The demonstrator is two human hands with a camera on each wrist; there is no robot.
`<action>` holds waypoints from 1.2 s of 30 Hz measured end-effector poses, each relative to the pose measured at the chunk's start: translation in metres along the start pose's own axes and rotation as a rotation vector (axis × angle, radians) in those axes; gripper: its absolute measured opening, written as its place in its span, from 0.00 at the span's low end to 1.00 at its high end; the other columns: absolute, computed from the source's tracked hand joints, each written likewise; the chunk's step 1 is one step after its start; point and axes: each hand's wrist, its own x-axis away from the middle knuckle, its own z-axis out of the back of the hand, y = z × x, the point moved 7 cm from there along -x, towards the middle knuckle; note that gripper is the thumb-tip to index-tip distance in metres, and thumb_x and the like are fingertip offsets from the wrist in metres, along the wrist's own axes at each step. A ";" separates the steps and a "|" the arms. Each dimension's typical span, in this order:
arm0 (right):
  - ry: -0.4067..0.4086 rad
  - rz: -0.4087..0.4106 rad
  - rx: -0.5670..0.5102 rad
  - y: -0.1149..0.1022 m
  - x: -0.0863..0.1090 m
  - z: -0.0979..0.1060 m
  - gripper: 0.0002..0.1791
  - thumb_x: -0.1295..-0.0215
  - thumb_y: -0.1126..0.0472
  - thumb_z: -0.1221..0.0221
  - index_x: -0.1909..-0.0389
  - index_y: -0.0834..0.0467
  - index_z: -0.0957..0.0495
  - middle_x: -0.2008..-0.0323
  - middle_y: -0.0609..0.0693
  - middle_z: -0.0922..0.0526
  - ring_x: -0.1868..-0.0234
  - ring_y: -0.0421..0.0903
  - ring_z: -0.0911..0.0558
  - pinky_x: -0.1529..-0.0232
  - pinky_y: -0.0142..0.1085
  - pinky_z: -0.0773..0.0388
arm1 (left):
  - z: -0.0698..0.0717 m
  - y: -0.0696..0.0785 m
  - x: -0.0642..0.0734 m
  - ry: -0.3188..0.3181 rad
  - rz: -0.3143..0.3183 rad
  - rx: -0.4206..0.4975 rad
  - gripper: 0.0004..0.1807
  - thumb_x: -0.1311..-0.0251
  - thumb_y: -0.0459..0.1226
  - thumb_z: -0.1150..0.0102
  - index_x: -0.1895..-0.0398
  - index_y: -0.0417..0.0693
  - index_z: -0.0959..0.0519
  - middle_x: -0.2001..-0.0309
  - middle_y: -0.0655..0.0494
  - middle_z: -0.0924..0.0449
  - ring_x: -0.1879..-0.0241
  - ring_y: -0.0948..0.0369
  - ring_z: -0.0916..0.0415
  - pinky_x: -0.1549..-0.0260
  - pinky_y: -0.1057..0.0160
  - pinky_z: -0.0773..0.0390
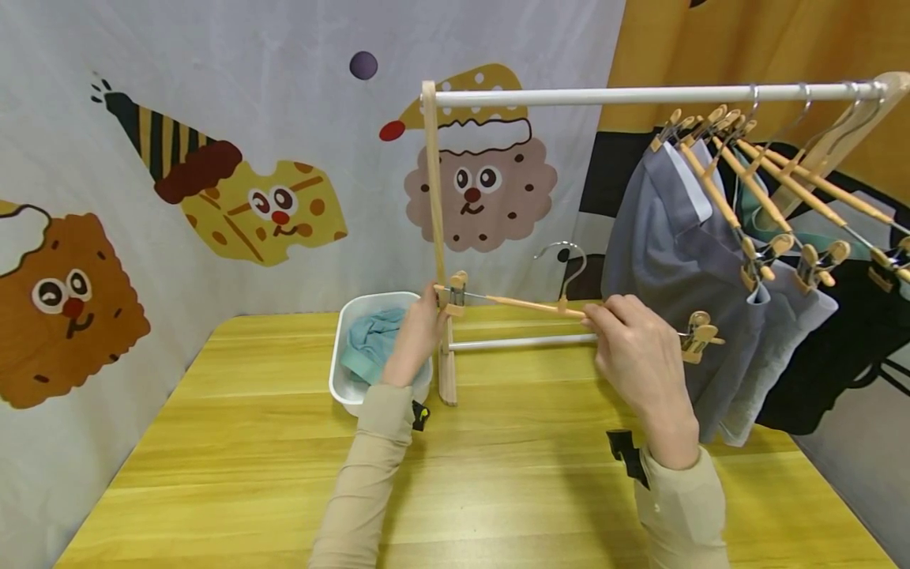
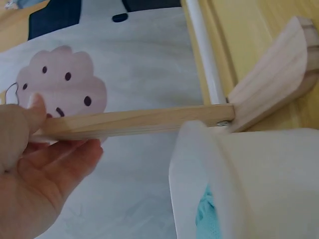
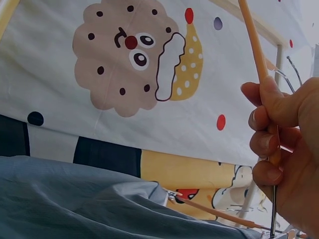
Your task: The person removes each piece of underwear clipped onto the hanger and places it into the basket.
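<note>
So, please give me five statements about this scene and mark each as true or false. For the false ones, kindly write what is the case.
1. The right hand holds a hanger. True.
2. This hanger's hook already sits on the white top rail. False: the hook is below the rail, apart from it.
3. A teal cloth lies in the white basin. True.
4. The left hand grips the teal cloth. False: the left wrist view shows it gripping the wooden post.
5. In the head view, clothes hang towards the right end of the rack. True.
</note>
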 end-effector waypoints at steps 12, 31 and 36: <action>0.080 -0.083 0.106 -0.005 -0.015 0.023 0.06 0.38 0.69 0.42 0.65 0.65 0.17 0.78 0.58 0.25 0.78 0.55 0.27 0.82 0.46 0.32 | -0.003 0.004 -0.001 0.084 0.023 -0.138 0.20 0.32 0.42 0.50 0.48 0.34 0.33 0.70 0.36 0.20 0.73 0.42 0.19 0.77 0.49 0.21; 0.080 -0.156 0.264 -0.022 -0.094 0.033 0.11 0.32 0.68 0.48 0.60 0.67 0.18 0.75 0.63 0.25 0.76 0.58 0.28 0.82 0.47 0.34 | -0.005 0.004 0.001 0.096 0.010 -0.150 0.20 0.32 0.40 0.50 0.45 0.34 0.34 0.71 0.38 0.21 0.74 0.43 0.20 0.77 0.50 0.21; 0.031 -0.189 0.287 -0.029 -0.118 0.028 0.12 0.31 0.68 0.50 0.60 0.69 0.19 0.72 0.64 0.24 0.72 0.59 0.26 0.78 0.48 0.30 | -0.005 0.004 0.002 0.083 0.036 -0.151 0.19 0.31 0.41 0.51 0.46 0.35 0.34 0.70 0.39 0.20 0.73 0.43 0.19 0.77 0.49 0.21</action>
